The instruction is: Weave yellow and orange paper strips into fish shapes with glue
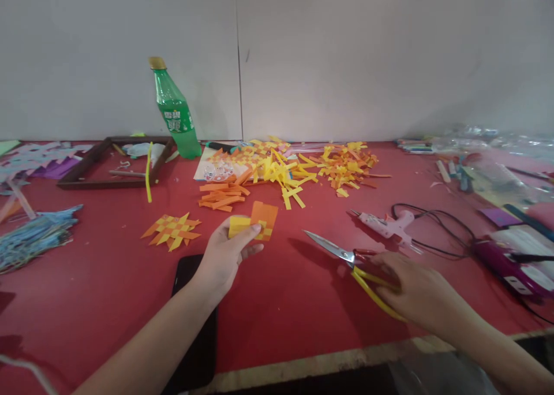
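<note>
Pinched between the thumb and fingers of my left hand (229,250) is a small piece of interlaced orange and yellow paper strips (265,217). My right hand (409,285) grips scissors (331,246) by their yellow handles, the blades pointing left and looking closed. A gap separates the scissors from the paper piece. Left of my left hand lies a finished-looking woven paper shape (173,231) with pointed ends. Beyond it are loose orange strips (220,196) and yellow strips (285,172). A dark phone (194,337) lies partly under my left forearm.
A green bottle (176,118) stands by the wall near a brown wooden frame (108,184). At right are a pink glue gun (385,224) with a black cord and a purple power strip (508,268). Blue strips (37,236) lie at left on the red table (281,314).
</note>
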A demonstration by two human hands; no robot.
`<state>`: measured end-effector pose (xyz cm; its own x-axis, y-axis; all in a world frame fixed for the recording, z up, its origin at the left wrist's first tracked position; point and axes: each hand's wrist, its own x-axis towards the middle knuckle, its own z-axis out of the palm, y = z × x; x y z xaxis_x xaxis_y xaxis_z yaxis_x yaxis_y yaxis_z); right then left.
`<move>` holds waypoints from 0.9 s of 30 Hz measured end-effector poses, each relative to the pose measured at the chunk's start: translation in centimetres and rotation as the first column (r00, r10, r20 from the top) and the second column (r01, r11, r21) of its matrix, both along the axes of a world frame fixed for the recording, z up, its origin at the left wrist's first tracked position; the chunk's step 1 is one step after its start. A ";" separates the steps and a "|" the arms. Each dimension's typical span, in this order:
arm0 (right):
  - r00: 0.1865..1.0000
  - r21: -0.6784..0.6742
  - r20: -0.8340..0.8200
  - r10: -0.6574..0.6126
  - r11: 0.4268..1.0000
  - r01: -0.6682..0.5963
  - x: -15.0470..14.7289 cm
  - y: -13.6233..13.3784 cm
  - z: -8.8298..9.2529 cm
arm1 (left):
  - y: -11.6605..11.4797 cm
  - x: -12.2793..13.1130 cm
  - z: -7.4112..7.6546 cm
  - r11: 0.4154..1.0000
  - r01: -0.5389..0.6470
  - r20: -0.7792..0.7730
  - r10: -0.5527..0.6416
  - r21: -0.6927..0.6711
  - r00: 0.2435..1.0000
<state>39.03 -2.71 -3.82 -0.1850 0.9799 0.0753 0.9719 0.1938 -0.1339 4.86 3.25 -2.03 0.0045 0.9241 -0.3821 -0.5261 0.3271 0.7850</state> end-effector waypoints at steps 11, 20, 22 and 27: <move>0.917 0.086 -0.321 0.238 0.971 -0.222 -6.0 5.7 2.0 | 0.4 -0.3 -0.1 0.996 -0.090 -0.141 0.092 0.026 0.986; 0.965 0.197 -0.100 0.241 0.956 -0.218 -6.5 4.6 0.5 | -0.3 0.0 -0.5 0.998 -0.031 -0.216 0.042 0.056 0.975; 0.969 0.181 -0.062 0.239 0.958 -0.224 -6.3 4.6 0.6 | -0.4 -0.1 -0.6 0.998 0.041 -0.239 -0.026 0.056 0.971; 0.978 0.195 -0.004 0.207 0.960 -0.202 -5.5 4.7 0.5 | -0.3 -0.2 -0.6 0.999 0.042 -0.228 -0.034 0.032 0.973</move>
<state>33.54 1.95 -3.35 -0.3760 0.8877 0.2657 0.9056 0.4128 -0.0973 4.61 2.96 -2.62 -0.0435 0.9382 -0.3434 -0.3199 0.3126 0.8944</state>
